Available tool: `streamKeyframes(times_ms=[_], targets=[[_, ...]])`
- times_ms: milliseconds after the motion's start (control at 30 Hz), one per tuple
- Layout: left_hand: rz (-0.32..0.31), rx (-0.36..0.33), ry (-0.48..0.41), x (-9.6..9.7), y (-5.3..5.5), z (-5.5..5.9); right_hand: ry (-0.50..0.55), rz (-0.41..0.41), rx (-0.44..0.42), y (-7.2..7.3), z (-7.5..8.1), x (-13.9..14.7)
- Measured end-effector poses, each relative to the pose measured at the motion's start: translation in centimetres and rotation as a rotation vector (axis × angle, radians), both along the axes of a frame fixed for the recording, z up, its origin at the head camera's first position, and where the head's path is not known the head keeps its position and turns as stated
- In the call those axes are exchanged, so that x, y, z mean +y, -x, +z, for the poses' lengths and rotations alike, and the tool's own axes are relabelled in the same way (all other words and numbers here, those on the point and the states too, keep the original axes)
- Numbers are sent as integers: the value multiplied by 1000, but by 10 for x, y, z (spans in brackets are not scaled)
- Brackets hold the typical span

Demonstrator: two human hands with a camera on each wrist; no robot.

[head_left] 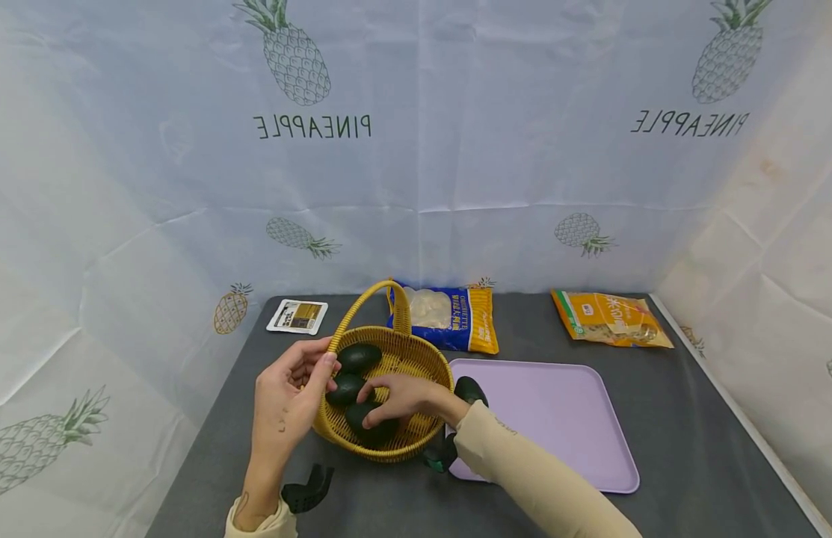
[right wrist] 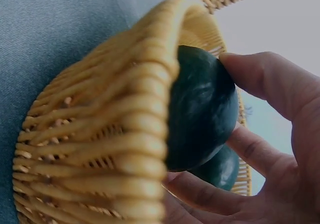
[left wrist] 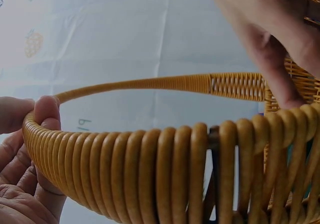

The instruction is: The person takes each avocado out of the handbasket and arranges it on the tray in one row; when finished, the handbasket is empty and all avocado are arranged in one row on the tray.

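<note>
Head view, near side first: left grip [head_left: 288, 396] was curled round the handle [head_left: 362, 305] of a yellow woven basket [head_left: 422, 366], low on its left end, probably to steady it while the other hand worked inside. Right grip [head_left: 404, 400] reached in over the right rim, thumb and fingers round the nearest avocado [head_left: 371, 426]; the right wrist view showed them spread across its sides, likely because the skin looked smooth and round. That avocado was inside the basket; cannot tell if it was lifted off the bottom. Two more avocados [head_left: 359, 359] lay past it along the left wall, probably held in by the raised sides. Lilac tray [head_left: 550, 426] lay flat just right of the basket, handy to the right arm. Farther back on the dark surface [head_left: 691, 433]: blue-and-yellow pasta bag [head_left: 456, 320] partly behind the basket, white packet [head_left: 297, 317] left, orange bag [head_left: 611, 319] right, seemingly out of the way. Pineapple-print cloth [head_left: 483, 149] hung behind.
</note>
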State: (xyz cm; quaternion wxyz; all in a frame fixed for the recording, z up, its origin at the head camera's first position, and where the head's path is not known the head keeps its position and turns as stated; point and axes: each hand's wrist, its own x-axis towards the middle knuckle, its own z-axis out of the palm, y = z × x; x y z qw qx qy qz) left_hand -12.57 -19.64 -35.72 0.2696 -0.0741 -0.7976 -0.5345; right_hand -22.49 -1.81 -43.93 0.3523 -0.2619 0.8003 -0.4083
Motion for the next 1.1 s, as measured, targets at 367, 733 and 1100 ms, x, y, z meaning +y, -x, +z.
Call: streamKeyframes(times_ms=[367, 733, 1100], targets=[[-4, -11, -1, 1, -1, 1, 76, -38, -31, 8, 6, 12], [-7, -16, -3, 1, -1, 2, 168, -78, -49, 11, 14, 26], [-10, -22, -13, 1, -1, 1, 233, -133, -42, 8, 19, 38]])
